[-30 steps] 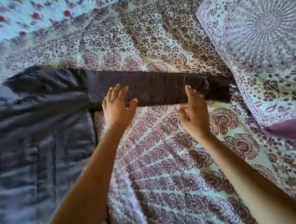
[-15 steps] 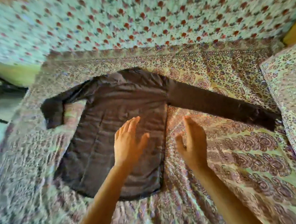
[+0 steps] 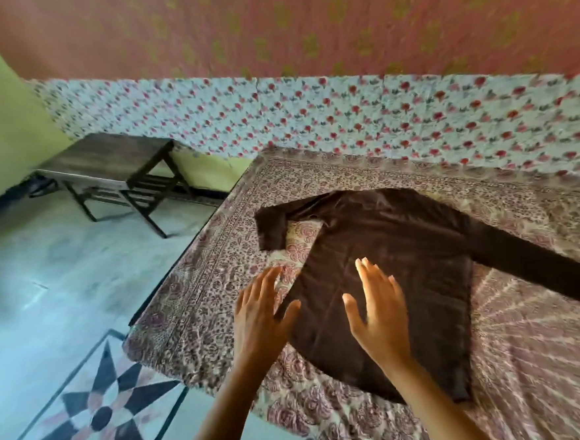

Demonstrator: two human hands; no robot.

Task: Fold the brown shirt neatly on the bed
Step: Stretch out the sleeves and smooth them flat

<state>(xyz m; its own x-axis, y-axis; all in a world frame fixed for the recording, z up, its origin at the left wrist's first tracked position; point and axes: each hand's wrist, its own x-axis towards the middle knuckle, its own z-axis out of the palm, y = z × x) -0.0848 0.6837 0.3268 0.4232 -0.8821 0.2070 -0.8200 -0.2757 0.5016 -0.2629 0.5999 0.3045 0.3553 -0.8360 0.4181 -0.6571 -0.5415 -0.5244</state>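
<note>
As the brown shirt (image 3: 407, 242) lies flat, left hand (image 3: 256, 320) and right hand (image 3: 379, 313) reach outspread.

Quick count from where I'm standing: one dark brown long-sleeved cloth shirt (image 3: 388, 264). Two bare hands, a left hand (image 3: 258, 321) and a right hand (image 3: 379, 313). One bed with a maroon paisley-print sheet (image 3: 197, 295). One dark wooden slatted side table (image 3: 105, 157). One black-and-pink star inlay in the floor (image 3: 100, 418).
</note>
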